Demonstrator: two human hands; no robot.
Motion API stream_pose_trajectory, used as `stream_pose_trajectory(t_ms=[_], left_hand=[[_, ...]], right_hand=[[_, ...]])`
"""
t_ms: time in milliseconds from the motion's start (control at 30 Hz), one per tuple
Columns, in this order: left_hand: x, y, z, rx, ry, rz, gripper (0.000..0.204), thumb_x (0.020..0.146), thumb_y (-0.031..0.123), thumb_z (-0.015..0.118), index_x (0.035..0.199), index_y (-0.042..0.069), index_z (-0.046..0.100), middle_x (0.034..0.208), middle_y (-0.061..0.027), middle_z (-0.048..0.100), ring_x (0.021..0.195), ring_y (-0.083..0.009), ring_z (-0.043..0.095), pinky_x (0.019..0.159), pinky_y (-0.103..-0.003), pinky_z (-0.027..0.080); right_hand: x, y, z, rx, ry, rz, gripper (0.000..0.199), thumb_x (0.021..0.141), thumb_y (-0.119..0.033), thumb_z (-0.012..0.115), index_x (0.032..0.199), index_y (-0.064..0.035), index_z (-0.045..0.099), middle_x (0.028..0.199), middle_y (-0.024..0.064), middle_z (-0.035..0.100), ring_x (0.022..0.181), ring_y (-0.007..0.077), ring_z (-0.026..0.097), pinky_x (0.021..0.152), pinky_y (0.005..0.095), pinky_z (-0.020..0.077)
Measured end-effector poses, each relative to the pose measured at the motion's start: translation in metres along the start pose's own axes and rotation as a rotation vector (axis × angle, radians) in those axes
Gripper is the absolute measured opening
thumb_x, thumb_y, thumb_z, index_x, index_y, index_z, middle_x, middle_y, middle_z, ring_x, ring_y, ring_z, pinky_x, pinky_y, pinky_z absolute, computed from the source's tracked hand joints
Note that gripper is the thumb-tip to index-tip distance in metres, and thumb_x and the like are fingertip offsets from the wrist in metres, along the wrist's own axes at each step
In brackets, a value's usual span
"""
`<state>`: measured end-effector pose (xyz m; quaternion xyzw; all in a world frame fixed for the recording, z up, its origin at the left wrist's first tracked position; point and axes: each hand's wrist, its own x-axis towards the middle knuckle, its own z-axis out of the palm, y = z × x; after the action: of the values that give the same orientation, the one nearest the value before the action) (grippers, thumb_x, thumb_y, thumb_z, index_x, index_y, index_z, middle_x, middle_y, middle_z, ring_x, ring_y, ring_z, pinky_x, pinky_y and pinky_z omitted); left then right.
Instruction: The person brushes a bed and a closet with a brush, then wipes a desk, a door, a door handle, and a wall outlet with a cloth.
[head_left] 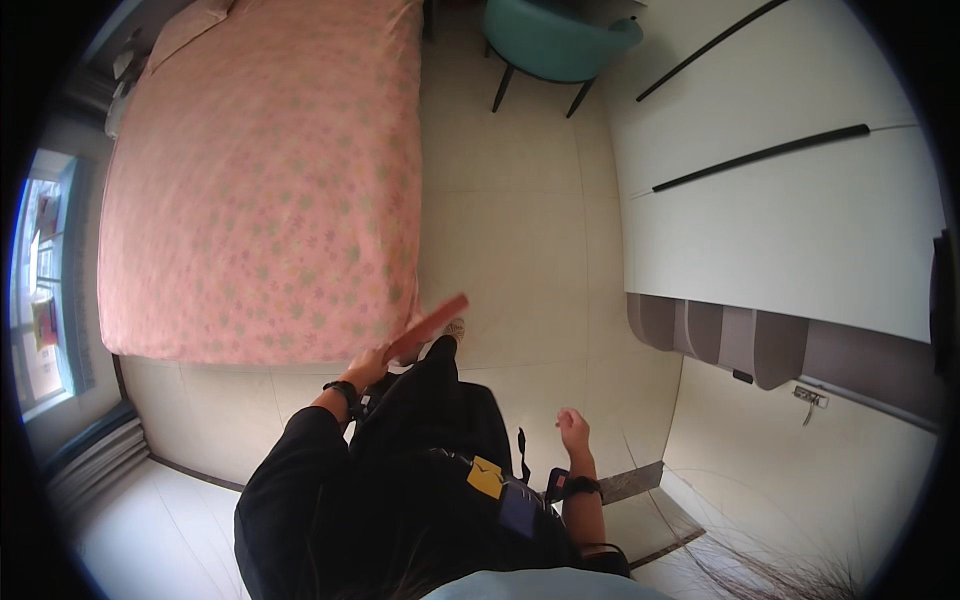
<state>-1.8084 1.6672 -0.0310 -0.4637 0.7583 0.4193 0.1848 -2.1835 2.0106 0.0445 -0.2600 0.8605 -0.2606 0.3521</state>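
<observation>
My left hand (368,370) is closed around one end of a long, flat, reddish-brown bar-like thing (430,328). The bar slants up and to the right beside the near right corner of the bed. I cannot tell its exact kind. Pink cloth with a small leaf-like print covers the bed (270,210), which lies ahead and to the left. On the right, my right hand (572,428) hangs low over the floor at my side, its fingers curled in and nothing visible in them. Dark bands circle both wrists.
A teal chair (560,42) with black legs stands at the far end of the aisle. White cabinet fronts (770,220) with long black handles line the right, above grey curved shelves (735,345). A wall socket (810,397) is below. A window (45,290) is at left.
</observation>
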Motion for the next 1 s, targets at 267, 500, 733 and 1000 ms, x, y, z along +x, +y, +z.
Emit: stream_pose_trajectory(t_ms=[267,500,733,1000], left_hand=[[0.085,0.226,-0.099,-1.158,0.435,0.01,0.041,0.084,0.013,0.057,0.12,0.004,0.039,0.063,-0.0055,0.052,0.051,-0.0134,0.051,0.042,-0.028,0.041],[0.146,0.373,-0.127,-1.559,0.574,0.155,0.029,0.087,0.017,0.058,0.108,0.007,0.039,0.073,-0.0046,0.052,0.064,-0.0128,0.054,0.055,-0.026,0.046],[0.192,0.392,-0.178,-1.732,0.777,0.056,0.032,0.09,0.026,0.053,0.11,0.007,0.037,0.091,-0.0109,0.059,0.075,-0.0184,0.059,0.063,-0.031,0.05],[0.298,0.33,-0.226,-1.679,0.836,-0.133,0.037,0.092,0.034,0.048,0.114,0.01,0.032,0.102,-0.0145,0.056,0.084,-0.0222,0.059,0.069,-0.033,0.05]], right_hand=[[0.144,-0.121,-0.029,0.232,-0.285,-0.151,0.031,0.087,-0.025,0.057,0.107,-0.0008,0.057,0.088,0.0116,0.064,0.081,0.0173,0.063,0.073,0.0283,0.0489],[0.26,-0.311,-0.056,0.297,-0.66,-0.567,0.037,0.09,-0.017,0.048,0.122,-0.0015,0.041,0.106,0.0128,0.057,0.098,0.0206,0.056,0.085,0.0314,0.0439],[0.334,-0.374,-0.037,0.183,-0.957,-0.214,0.035,0.093,-0.024,0.038,0.123,-0.0051,0.038,0.091,0.0156,0.062,0.081,0.0314,0.06,0.075,0.0377,0.0471],[0.45,-0.445,0.025,-0.11,-0.567,-0.844,0.03,0.092,-0.028,0.039,0.106,-0.0032,0.05,0.09,0.0226,0.061,0.081,0.042,0.057,0.069,0.0463,0.0463]])
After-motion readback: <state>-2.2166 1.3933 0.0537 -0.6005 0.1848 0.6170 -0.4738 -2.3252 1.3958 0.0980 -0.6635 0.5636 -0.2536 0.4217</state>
